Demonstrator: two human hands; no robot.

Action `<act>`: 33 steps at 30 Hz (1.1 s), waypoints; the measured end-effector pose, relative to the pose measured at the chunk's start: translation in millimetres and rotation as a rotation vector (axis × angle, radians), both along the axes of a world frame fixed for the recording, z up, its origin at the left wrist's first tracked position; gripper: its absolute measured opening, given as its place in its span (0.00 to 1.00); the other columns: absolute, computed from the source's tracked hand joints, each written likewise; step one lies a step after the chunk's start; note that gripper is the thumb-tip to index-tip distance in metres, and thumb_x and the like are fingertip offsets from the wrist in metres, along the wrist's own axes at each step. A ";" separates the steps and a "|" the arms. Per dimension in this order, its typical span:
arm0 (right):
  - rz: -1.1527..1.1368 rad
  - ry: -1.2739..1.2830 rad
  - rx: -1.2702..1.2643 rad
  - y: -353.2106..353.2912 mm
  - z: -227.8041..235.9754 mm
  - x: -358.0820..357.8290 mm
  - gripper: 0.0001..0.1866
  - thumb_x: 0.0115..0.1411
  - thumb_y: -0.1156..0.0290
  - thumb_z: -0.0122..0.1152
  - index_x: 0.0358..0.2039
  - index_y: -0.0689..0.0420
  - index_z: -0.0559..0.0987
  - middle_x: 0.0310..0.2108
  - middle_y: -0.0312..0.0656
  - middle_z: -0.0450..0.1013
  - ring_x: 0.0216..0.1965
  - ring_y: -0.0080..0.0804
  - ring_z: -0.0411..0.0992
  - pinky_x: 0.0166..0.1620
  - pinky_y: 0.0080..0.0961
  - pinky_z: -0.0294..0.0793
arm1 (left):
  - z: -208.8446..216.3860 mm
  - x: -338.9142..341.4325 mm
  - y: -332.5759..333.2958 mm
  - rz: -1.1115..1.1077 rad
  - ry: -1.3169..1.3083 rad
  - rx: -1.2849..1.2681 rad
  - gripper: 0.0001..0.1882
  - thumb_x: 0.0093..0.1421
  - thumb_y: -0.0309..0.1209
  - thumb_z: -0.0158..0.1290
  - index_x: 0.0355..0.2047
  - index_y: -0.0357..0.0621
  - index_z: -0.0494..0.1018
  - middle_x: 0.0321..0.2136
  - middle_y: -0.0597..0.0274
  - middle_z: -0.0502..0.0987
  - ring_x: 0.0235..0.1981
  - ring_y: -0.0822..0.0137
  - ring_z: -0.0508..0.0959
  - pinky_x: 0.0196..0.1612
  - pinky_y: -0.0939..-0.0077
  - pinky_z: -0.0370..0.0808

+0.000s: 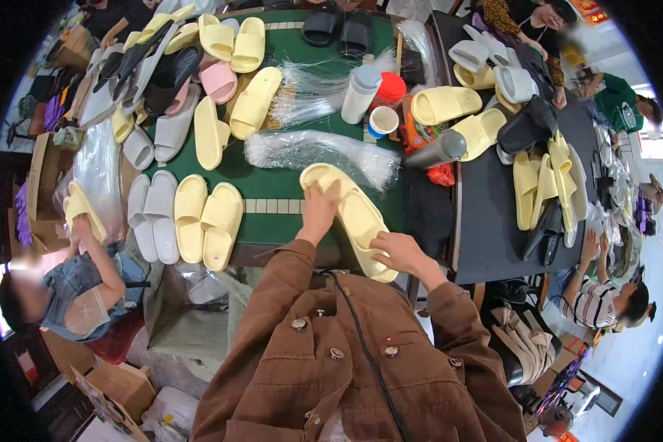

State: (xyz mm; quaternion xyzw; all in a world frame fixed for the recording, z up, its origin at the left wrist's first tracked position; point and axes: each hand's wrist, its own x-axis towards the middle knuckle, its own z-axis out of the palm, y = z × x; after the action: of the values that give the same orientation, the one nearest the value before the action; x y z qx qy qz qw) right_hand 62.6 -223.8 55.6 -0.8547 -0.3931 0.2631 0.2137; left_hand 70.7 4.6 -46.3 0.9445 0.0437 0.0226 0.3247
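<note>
A pale yellow slide slipper (357, 219) is held slantwise in front of my chest, over the near edge of the green table. My left hand (319, 212) grips it near its upper end, with the fingers partly hidden against it. My right hand (405, 254) pinches the side near its lower end. Just beyond the slipper lies a bundle of thin clear plastic strands (324, 156). To the left, a pair of yellow slippers (221, 225) sits beside a pair of grey slippers (160, 214) on the table.
Piled slippers (173, 81) cover the far left of the green table (261, 234). A grey-lidded bottle (359, 94), a paper cup (383, 121) and a dark tumbler (438, 151) stand right of centre. More slippers lie on the dark right-hand table (486, 243). Co-workers sit on both sides.
</note>
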 end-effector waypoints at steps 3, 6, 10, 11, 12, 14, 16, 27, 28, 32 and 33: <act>-0.020 -0.050 0.027 -12.0 19.1 4.2 0.10 0.53 0.62 0.57 0.32 0.53 0.74 0.27 0.41 0.69 0.33 0.43 0.71 0.34 0.38 0.70 | 3.0 7.7 12.2 -0.005 -0.058 -0.016 0.30 0.49 0.28 0.58 0.55 0.53 0.65 0.47 0.39 0.61 0.49 0.40 0.63 0.49 0.56 0.68; -0.128 -0.042 0.092 -19.4 47.6 7.2 0.10 0.54 0.63 0.57 0.32 0.55 0.74 0.29 0.43 0.69 0.33 0.44 0.71 0.34 0.37 0.70 | 16.7 9.3 20.3 -0.060 -0.025 -0.082 0.30 0.49 0.29 0.59 0.55 0.51 0.65 0.48 0.40 0.61 0.50 0.42 0.63 0.50 0.56 0.67; -0.499 0.104 0.237 1.1 65.0 2.6 0.13 0.57 0.63 0.57 0.31 0.62 0.71 0.29 0.47 0.71 0.30 0.39 0.72 0.35 0.32 0.70 | 19.6 16.1 27.7 -0.178 -0.014 -0.363 0.27 0.56 0.35 0.54 0.57 0.51 0.63 0.58 0.46 0.57 0.59 0.48 0.59 0.57 0.61 0.61; -0.627 0.202 0.261 13.1 63.5 1.3 0.14 0.57 0.64 0.57 0.30 0.63 0.70 0.28 0.47 0.71 0.29 0.36 0.71 0.35 0.31 0.70 | 19.7 16.0 31.0 -0.127 -0.020 -0.386 0.25 0.57 0.35 0.53 0.55 0.47 0.65 0.60 0.48 0.55 0.60 0.50 0.57 0.59 0.62 0.59; -0.743 0.303 0.288 29.2 61.6 -0.2 0.14 0.58 0.64 0.57 0.29 0.64 0.69 0.27 0.47 0.71 0.28 0.34 0.71 0.34 0.29 0.70 | 12.5 15.1 39.6 -0.050 -0.061 -0.382 0.23 0.58 0.36 0.52 0.53 0.44 0.67 0.59 0.49 0.56 0.58 0.52 0.61 0.60 0.64 0.58; -0.886 0.313 0.553 44.3 14.4 -10.9 0.14 0.60 0.64 0.55 0.28 0.63 0.68 0.21 0.37 0.65 0.22 0.25 0.64 0.24 0.23 0.63 | 25.8 14.1 56.3 0.036 0.042 -0.582 0.19 0.61 0.36 0.48 0.51 0.42 0.69 0.56 0.50 0.62 0.56 0.57 0.64 0.59 0.68 0.59; -1.143 0.777 0.560 72.4 13.1 -17.9 0.11 0.60 0.65 0.55 0.30 0.60 0.68 0.19 0.33 0.60 0.20 0.20 0.58 0.21 0.19 0.57 | 30.1 -0.4 82.7 0.151 -0.123 -0.578 0.15 0.60 0.31 0.47 0.46 0.39 0.72 0.46 0.50 0.72 0.50 0.56 0.70 0.54 0.68 0.64; -1.082 0.508 0.566 100.3 -72.4 -17.5 0.17 0.57 0.71 0.52 0.48 0.60 0.70 0.45 0.44 0.70 0.51 0.35 0.66 0.54 0.27 0.61 | -26.2 -94.0 96.1 0.567 0.192 -0.638 0.24 0.62 0.35 0.46 0.56 0.39 0.61 0.52 0.49 0.65 0.51 0.57 0.68 0.53 0.68 0.64; -1.087 0.444 0.587 94.9 -81.2 -10.2 0.15 0.57 0.71 0.52 0.46 0.57 0.73 0.44 0.44 0.71 0.49 0.35 0.66 0.53 0.26 0.62 | -17.1 -92.1 82.6 0.528 0.259 -0.671 0.27 0.62 0.36 0.47 0.60 0.45 0.57 0.55 0.52 0.63 0.52 0.60 0.66 0.53 0.68 0.64; -0.813 0.402 0.510 83.2 -99.5 26.5 0.19 0.56 0.72 0.52 0.51 0.53 0.73 0.45 0.44 0.72 0.47 0.35 0.68 0.53 0.27 0.64 | -4.0 -74.6 55.6 0.247 0.081 -0.521 0.34 0.56 0.28 0.52 0.61 0.40 0.53 0.55 0.38 0.59 0.55 0.47 0.62 0.56 0.63 0.60; -0.778 0.487 0.497 86.1 -99.3 31.8 0.21 0.56 0.72 0.52 0.52 0.52 0.72 0.45 0.44 0.72 0.47 0.36 0.69 0.53 0.28 0.64 | -1.9 -70.5 53.2 0.221 0.100 -0.479 0.36 0.55 0.27 0.52 0.62 0.41 0.51 0.56 0.36 0.57 0.57 0.45 0.60 0.57 0.62 0.59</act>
State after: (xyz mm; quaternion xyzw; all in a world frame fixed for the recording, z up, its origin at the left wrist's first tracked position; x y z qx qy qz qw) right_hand 94.4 -137.8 -43.7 -0.7751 -0.0360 0.2539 0.5774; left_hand 0.1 57.8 -48.1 0.8301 0.1666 0.0001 0.5321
